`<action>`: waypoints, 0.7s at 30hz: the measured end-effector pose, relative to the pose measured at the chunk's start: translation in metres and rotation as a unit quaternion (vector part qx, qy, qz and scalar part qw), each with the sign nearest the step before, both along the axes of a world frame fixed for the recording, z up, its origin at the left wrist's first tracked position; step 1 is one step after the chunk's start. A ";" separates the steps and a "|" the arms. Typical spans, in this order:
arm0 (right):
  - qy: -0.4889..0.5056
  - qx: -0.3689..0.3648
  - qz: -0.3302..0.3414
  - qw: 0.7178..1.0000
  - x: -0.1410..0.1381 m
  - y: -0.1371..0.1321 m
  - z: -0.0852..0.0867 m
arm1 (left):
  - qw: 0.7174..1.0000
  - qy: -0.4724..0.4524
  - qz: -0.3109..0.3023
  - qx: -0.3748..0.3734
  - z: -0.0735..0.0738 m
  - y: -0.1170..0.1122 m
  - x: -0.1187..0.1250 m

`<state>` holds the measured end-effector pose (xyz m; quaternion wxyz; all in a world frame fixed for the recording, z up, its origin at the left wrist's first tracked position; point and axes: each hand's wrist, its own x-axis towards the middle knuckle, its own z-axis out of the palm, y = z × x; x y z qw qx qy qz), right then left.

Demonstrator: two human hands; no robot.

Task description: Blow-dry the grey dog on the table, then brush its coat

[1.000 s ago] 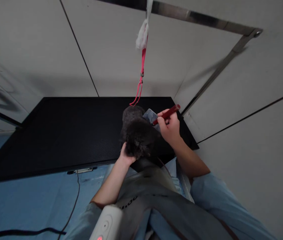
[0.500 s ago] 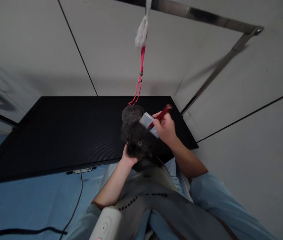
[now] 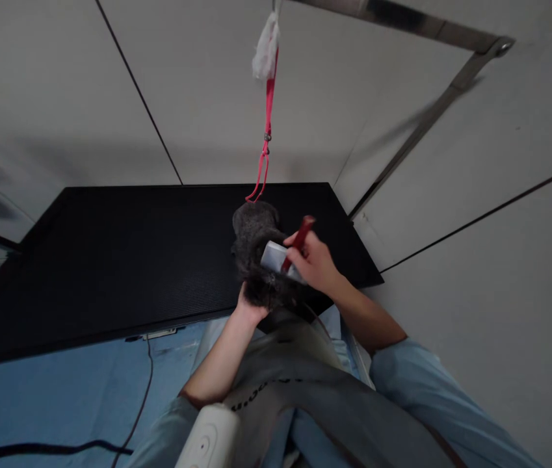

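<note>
A small dark grey curly-haired dog (image 3: 253,227) is at the near edge of the black grooming table (image 3: 134,260). My right hand (image 3: 315,260) is closed around the red handle of a slicker brush (image 3: 274,256), whose pale head presses against the dark fur. Beneath the near end of the dog, my left hand (image 3: 252,309) cups the fur, its fingers mostly hidden by it. Which part of the body it holds, I cannot tell. A red grooming loop (image 3: 261,172) hangs just beyond the dog.
A metal grooming arm (image 3: 422,29) spans the top, with white wrapping (image 3: 266,49) where the loop hangs. Pale wall panels stand behind the table. A white device (image 3: 210,435) is close below, and a black cable (image 3: 51,448) lies over the blue floor.
My right hand has brought the brush down and a little left through the fur, toward my left hand. My left hand stays under the dog. The view has shifted slightly.
</note>
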<state>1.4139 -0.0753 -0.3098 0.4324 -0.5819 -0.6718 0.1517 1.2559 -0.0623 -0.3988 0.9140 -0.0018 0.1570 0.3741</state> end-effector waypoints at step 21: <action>0.173 0.025 -0.007 0.985 0.017 0.014 -0.030 | 0.989 0.105 -0.023 0.102 -0.008 0.010 -0.009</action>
